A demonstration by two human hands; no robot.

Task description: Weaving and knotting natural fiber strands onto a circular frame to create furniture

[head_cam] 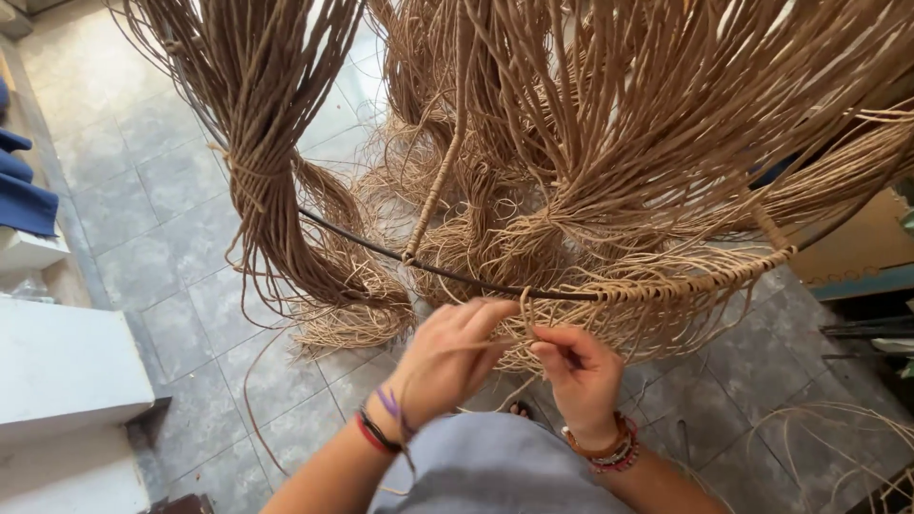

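1. Grey tiled floor (171,219) underneath, with a white block or step (67,366) at the left edge and some folded blue cloth (21,190) above it. A brown cardboard-looking box (857,243) sits off to the right.

2. Main thing is a thin dark metal hoop frame (381,252) curving across the middle, with long tan fibre cords (609,124) hanging over it in big bunches. One knotted bundle of the same cords (276,190) droops on the left.

3. Left hand (452,357) is just under the hoop, fingers curled and pinched onto a single tan strand (495,345) that runs across to the other hand.

4. Right hand (581,371) is right beside it, fingertips closed on that same strand, near the loose fringe below the rim.

5. Progress-wise: the stretch of hoop to the right (705,276) already looks tightly wrapped in cord, while the stretch to the left is bare dark metal. So I'd guess a fair part of the rim is still uncovered, though the far side is buried under cords and I can't really tell.

6. Bead and thread bracelets (609,452) on both wrists, grey clothing (495,471) at the bottom.
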